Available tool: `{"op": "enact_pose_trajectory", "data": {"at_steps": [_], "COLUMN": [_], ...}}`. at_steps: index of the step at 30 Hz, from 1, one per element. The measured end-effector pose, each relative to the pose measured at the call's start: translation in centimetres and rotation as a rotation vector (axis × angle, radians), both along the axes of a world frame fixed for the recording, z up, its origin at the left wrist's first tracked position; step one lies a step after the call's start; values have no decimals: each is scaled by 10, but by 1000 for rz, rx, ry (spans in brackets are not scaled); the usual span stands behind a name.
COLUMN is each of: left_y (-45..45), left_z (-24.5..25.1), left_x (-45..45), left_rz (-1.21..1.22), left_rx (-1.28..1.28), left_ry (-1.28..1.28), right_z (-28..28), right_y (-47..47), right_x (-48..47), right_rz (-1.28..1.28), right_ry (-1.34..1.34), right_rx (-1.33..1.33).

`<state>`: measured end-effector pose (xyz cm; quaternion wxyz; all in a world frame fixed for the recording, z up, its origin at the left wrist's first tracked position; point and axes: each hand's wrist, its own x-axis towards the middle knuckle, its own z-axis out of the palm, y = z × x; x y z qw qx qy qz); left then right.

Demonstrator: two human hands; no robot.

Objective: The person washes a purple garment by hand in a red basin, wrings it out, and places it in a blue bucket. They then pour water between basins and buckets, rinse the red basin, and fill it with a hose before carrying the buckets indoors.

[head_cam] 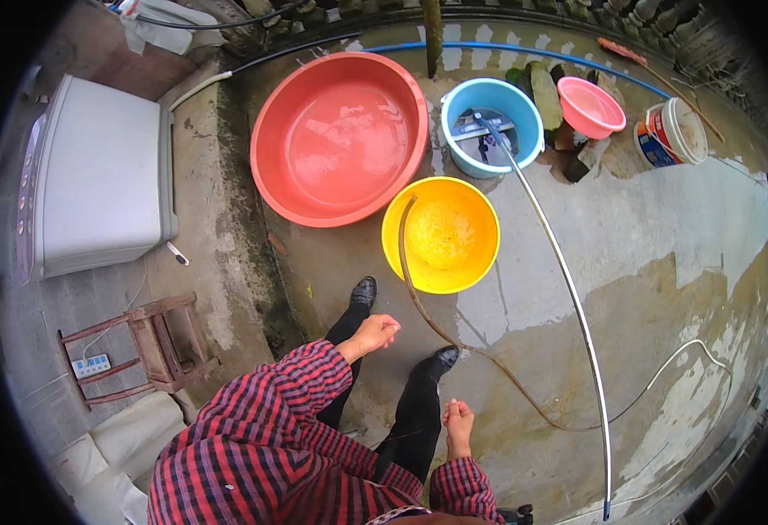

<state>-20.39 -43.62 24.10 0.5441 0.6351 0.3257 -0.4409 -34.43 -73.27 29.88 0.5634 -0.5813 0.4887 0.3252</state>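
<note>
My left hand (374,333), fingers curled, hangs above the wet concrete near my shoe. My right hand (458,420) is lower, beside my right leg, its fingers curled too; I see nothing held in either. Ahead of them stands a yellow plastic basin (449,235), with the end of a brown hose (416,289) over its rim and water inside. A large red plastic tub (341,141) touches or nearly touches it. Behind the yellow basin, a blue bucket (493,125) holds dark water, and a flat mop head with a long metal handle (564,262) rests in it.
A washing machine (101,177), a wooden chair (164,341) and a power strip (91,366) are at left, beyond a concrete ledge. A pink basin (590,107), stones (544,95), a paint bucket (672,133) and a broom (623,51) are at upper right. A blue hose (489,46) runs behind.
</note>
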Motion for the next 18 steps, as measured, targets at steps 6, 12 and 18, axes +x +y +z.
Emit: {"op": "enact_pose_trajectory", "data": {"at_steps": [6,12,18], "left_y": [35,121,273], "left_z": [53,96,116], "left_x": [-16,-43,-18], "left_rz": [226,242,377], "left_rx": [-10,-37,-9], "left_ry": [-156,-183,-234], "right_z": [25,82,132], "right_y": [-34,-78,-44], "right_x": [34,55,32], "right_rz": [165,201,245], "right_ry": [-28,-250,-121], "right_rx": [-47,-216,-460]}}
